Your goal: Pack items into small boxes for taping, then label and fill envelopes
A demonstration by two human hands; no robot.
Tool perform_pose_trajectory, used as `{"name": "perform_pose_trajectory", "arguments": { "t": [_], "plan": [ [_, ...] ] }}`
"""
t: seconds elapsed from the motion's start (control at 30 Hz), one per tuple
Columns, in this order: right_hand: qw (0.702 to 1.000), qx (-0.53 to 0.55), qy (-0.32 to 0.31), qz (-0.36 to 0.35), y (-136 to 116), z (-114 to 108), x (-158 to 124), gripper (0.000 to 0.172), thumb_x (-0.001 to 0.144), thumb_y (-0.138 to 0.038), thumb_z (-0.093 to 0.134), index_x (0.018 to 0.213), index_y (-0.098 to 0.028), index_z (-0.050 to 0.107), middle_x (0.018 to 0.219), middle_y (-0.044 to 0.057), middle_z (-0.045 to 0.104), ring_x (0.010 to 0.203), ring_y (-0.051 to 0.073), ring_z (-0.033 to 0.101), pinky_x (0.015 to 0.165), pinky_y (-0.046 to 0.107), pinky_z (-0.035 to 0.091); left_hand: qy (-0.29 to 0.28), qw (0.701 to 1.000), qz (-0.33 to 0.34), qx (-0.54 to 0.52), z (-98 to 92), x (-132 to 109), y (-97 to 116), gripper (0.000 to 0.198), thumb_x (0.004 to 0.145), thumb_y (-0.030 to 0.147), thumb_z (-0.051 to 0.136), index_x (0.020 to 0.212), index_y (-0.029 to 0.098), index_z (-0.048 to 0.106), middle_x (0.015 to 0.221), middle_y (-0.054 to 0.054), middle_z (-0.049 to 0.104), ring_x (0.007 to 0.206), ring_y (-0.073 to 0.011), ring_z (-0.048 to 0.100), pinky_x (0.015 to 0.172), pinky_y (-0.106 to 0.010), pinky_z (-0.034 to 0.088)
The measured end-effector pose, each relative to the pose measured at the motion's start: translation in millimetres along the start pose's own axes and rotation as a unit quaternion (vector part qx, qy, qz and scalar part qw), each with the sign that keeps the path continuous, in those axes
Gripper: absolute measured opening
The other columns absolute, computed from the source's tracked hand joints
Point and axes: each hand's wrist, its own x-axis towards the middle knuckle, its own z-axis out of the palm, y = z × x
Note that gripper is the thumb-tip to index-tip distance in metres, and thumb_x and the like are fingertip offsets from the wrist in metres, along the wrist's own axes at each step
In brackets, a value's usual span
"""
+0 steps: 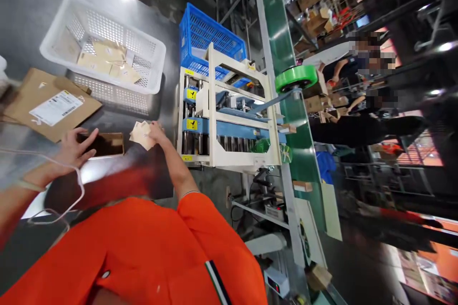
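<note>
"Holding anything in the right hand [153,132]?"

"Yes, that grip is clenched on a small stack of kraft packets [142,136], between a small open carton [103,144] and a cream-framed machine [238,69] with blue belts."

"And the left hand [73,150]?"

"Released. Its fingers [89,137] are spread and touch the carton's edge, and a white cord [80,186] loops beside the wrist."

"What's on the steel desk [28,9] around them?"

"The carton, which is dark inside, and just past it a flat cardboard sheet [43,100] with a white label [56,107]. Farther on sits a white basket [118,19] holding more kraft packets [109,64]."

"Anything beyond the desk?"

"A blue crate [211,24] stands behind the machine, with a green conveyor [275,14] running past it and a green tape roll [296,78] mounted above the belt. Farther off, other people [358,71] are among cardboard boxes, well apart from both hands"
</note>
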Motion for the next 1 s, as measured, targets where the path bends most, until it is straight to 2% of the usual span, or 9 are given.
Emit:
{"name": "perform_pose_trajectory", "arguments": {
  "t": [0.1,0.23,0.37,0.43,0.53,0.67,0.77,0.93,1.0],
  "plan": [
    [0.994,-0.096,-0.053,-0.013,-13,10,-10,0.039,0.094,-0.026,0.089,0.129,-0.013,0.078,0.151,0.02,0.069,0.136,0.03,0.065,0.117,0.043,0.057,0.044,0.996,-0.027,-0.069,1.3,1,6,0.08,0.097,0.063,0.049,0.158,0.014,0.063,0.149,-0.03,0.055,0.143,-0.0523,0.054,0.123,-0.077,0.042],
    [0.979,-0.183,-0.072,-0.046,-17,9,-16,0.044,0.105,-0.026,0.081,0.144,-0.008,0.07,0.151,0.024,0.069,0.142,0.03,0.063,0.122,0.043,0.051,0.139,0.987,-0.025,-0.079,11.7,-1,7,0.073,0.097,0.058,0.053,0.151,0.007,0.053,0.143,-0.032,0.053,0.14,-0.0489,0.053,0.126,-0.079,0.041],
    [0.979,-0.17,-0.096,-0.064,-17,-2,-22,0.054,0.106,-0.031,0.084,0.15,-0.008,0.065,0.144,0.017,0.074,0.125,0.021,0.071,0.104,0.029,0.056,0.183,0.981,-0.024,-0.055,19.2,-4,6,0.059,0.1,0.058,0.051,0.136,0.01,0.053,0.135,-0.031,0.056,0.132,-0.0455,0.057,0.119,-0.081,0.047],
    [0.976,-0.172,-0.101,-0.081,-19,-8,-32,0.049,0.105,-0.032,0.085,0.146,-0.012,0.068,0.139,0.012,0.075,0.116,0.019,0.072,0.094,0.024,0.057,0.189,0.979,-0.03,-0.065,20.0,-6,7,0.056,0.102,0.058,0.052,0.133,0.012,0.054,0.132,-0.03,0.059,0.13,-0.0443,0.059,0.118,-0.079,0.049],
    [0.973,-0.192,-0.068,-0.107,-28,-12,-57,0.027,0.114,-0.024,0.067,0.14,-0.017,0.071,0.147,0.012,0.07,0.122,0.02,0.07,0.093,0.025,0.057,0.195,0.976,-0.047,-0.087,19.3,-8,13,0.051,0.107,0.055,0.047,0.133,0.012,0.057,0.133,-0.029,0.063,0.131,-0.0421,0.062,0.12,-0.077,0.049],
    [0.963,-0.233,-0.018,-0.133,-37,-1,-91,0.036,0.12,-0.014,0.038,0.139,-0.013,0.07,0.138,0.018,0.073,0.121,0.025,0.07,0.11,0.04,0.053,0.207,0.968,-0.083,-0.12,14.9,-10,32,0.065,0.11,0.059,0.039,0.145,0.008,0.061,0.141,-0.028,0.067,0.137,-0.0406,0.064,0.125,-0.072,0.048],
    [0.964,-0.216,-0.021,-0.155,-37,3,-104,0.036,0.12,-0.014,0.039,0.132,-0.013,0.073,0.127,0.017,0.077,0.114,0.025,0.071,0.116,0.043,0.051,0.199,0.949,-0.153,-0.189,8.1,-14,52,0.079,0.111,0.068,0.034,0.161,0.012,0.057,0.154,-0.023,0.065,0.145,-0.039,0.064,0.13,-0.065,0.045],
    [0.992,-0.105,0.053,-0.056,-47,-26,-110,0.03,0.115,-0.012,0.049,0.13,-0.016,0.075,0.123,0.013,0.08,0.114,0.026,0.074,0.106,0.036,0.058,0.207,0.924,-0.187,-0.261,2.2,-17,73,0.091,0.11,0.077,0.032,0.157,0.003,0.058,0.159,-0.03,0.064,0.148,-0.0387,0.062,0.133,-0.066,0.043],
    [0.99,-0.071,0.096,-0.08,-65,-40,-110,0.033,0.116,-0.014,0.047,0.137,-0.016,0.072,0.132,0.013,0.078,0.123,0.026,0.073,0.111,0.035,0.056,0.207,0.92,-0.19,-0.272,4.2,-17,74,0.088,0.11,0.076,0.034,0.154,0.004,0.06,0.157,-0.029,0.066,0.147,-0.0357,0.063,0.132,-0.064,0.045]
  ]
}}
